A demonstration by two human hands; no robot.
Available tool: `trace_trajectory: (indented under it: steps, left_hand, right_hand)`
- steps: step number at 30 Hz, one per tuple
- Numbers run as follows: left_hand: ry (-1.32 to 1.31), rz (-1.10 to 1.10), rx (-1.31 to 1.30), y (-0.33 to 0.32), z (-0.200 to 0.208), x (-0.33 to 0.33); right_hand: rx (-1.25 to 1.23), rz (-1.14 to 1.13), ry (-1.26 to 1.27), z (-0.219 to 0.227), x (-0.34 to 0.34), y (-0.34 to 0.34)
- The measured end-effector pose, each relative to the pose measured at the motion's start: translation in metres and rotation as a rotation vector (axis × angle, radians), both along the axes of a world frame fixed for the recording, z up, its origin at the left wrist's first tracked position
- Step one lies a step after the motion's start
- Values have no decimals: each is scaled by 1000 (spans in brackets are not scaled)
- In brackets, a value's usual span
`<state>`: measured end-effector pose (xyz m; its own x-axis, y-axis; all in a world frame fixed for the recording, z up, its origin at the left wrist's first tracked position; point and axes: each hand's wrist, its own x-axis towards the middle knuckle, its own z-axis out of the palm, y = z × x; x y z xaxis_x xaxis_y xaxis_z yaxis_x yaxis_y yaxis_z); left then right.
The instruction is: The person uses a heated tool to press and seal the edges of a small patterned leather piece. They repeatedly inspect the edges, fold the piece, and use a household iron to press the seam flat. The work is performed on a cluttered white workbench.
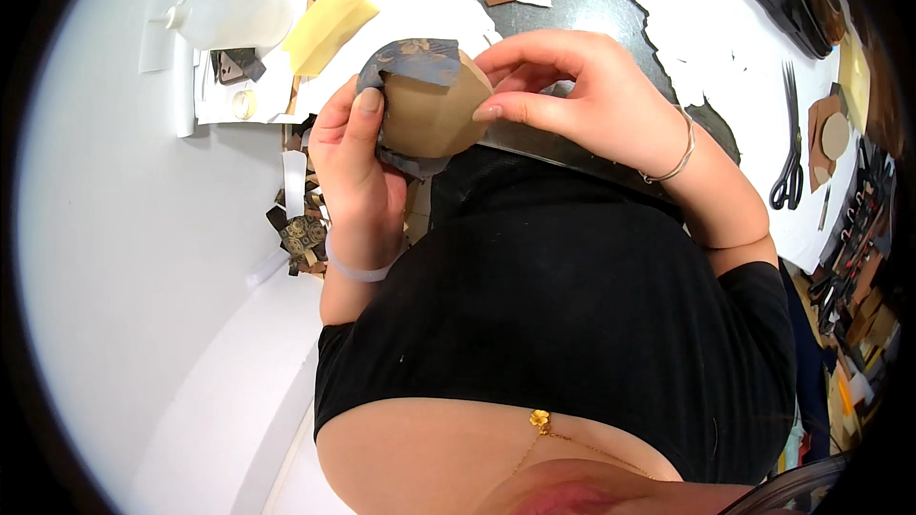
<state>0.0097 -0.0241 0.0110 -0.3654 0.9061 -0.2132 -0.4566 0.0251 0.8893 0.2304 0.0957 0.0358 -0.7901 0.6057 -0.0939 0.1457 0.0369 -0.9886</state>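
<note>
Between my hands, in front of my chest, is a rounded tan piece [431, 119] that looks like stiff board or leather. Grey patterned material [420, 65] wraps over its far and left edges, and more of it shows below the near edge. My left hand [361, 153] is closed on the left edge, thumb on top and fingers mostly hidden beneath. With thumb and fingertips, my right hand [582, 86] pinches the right edge. The underside of the piece is out of sight.
A translucent squeeze bottle [234, 16], a yellow sheet [329, 29] and a tape roll [245, 103] lie at the far left. Black scissors [790, 148] rest at right. Torn white paper surrounds a dark tabletop [582, 0]. Scraps [305, 240] are heaped below left.
</note>
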Motion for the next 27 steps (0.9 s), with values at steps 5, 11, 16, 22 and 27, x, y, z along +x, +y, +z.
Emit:
trace_trajectory:
  steps: [5,11,16,22,27]
  left_hand:
    - [35,-5,100,-4,-2,-3]
    - [230,-4,259,-6,8,5]
    - [364,-64,350,-9,6,2]
    - [366,-76,380,-13,10,4]
    - [401,-31,316,-10,20,14]
  right_hand:
    - [94,-100,84,0,-2,-5]
    - [660,-154,372,15,2,5]
    - [653,-145,425,33,-7,-4]
    - [599,-164,423,32,-11,-12]
    - [556,-178,463,31,-14,-16]
